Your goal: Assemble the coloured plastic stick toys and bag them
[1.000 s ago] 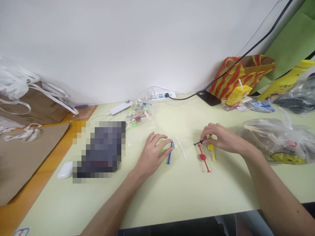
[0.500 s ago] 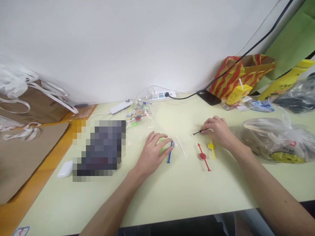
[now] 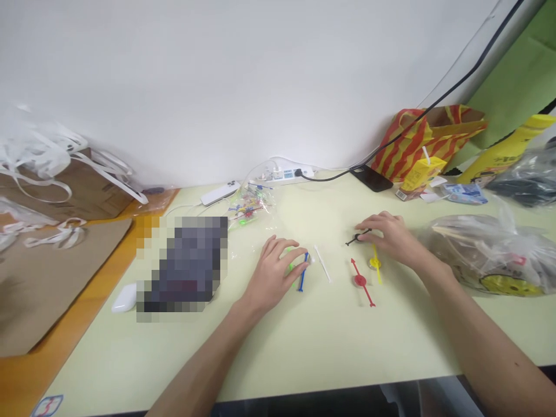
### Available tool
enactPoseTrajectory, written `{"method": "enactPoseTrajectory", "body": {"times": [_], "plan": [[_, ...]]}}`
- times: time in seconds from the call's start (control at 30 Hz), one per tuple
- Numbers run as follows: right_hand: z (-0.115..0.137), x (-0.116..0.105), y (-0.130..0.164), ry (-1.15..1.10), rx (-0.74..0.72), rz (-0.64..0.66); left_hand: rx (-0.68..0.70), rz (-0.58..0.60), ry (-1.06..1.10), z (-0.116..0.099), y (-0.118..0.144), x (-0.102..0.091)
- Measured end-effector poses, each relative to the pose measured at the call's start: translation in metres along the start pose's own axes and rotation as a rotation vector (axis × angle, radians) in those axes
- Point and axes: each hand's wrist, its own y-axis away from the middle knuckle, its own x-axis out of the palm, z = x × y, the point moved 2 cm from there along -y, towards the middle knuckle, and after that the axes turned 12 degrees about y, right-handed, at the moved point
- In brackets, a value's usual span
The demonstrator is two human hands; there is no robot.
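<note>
My right hand (image 3: pixel 386 236) pinches a black arrow-shaped spinner (image 3: pixel 357 237) between thumb and fingers, just above the table or touching it; I cannot tell which. On the left, the thumb and index finger of my left hand (image 3: pixel 278 272) close on the upper part of a blue arrow spinner (image 3: pixel 303 275). A green piece (image 3: pixel 290 260) shows partly behind those fingers. Between the hands lies a thin white arrow (image 3: pixel 322 264). A red arrow spinner (image 3: pixel 359 281) with a round centre rests nearer me, and a yellow one (image 3: pixel 375 264) lies beside it, below my right hand.
Behind my left hand is a clear bag (image 3: pixel 249 207) of coloured pieces. A blurred dark object (image 3: pixel 185 266) and white case (image 3: pixel 124 297) lie left. A power strip (image 3: pixel 286 174) and phone (image 3: pixel 372 178) are at the wall; a tied plastic bag (image 3: pixel 490 255) stands right.
The view has shifted slightly, moving everything a little right and down. The black spinner is tilted a bit more in my right hand. My left hand keeps its place by the blue spinner.
</note>
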Motion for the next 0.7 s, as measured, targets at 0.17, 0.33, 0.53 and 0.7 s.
{"method": "enactPoseTrajectory", "body": {"times": [0.17,0.33,0.53,0.7], "plan": [[-0.008,-0.016,0.001,-0.021,0.107,-0.179,0.001,-0.005,0.000,0.002,0.000,0.000],[-0.008,-0.014,0.001,0.022,0.113,-0.173,0.000,-0.007,0.006,0.003,-0.001,0.000],[-0.007,0.003,0.005,0.165,0.066,-0.035,-0.009,0.001,0.008,0.002,0.000,-0.001],[-0.015,-0.002,0.005,0.217,0.124,-0.078,-0.010,0.001,0.006,0.002,0.000,0.000]]}}
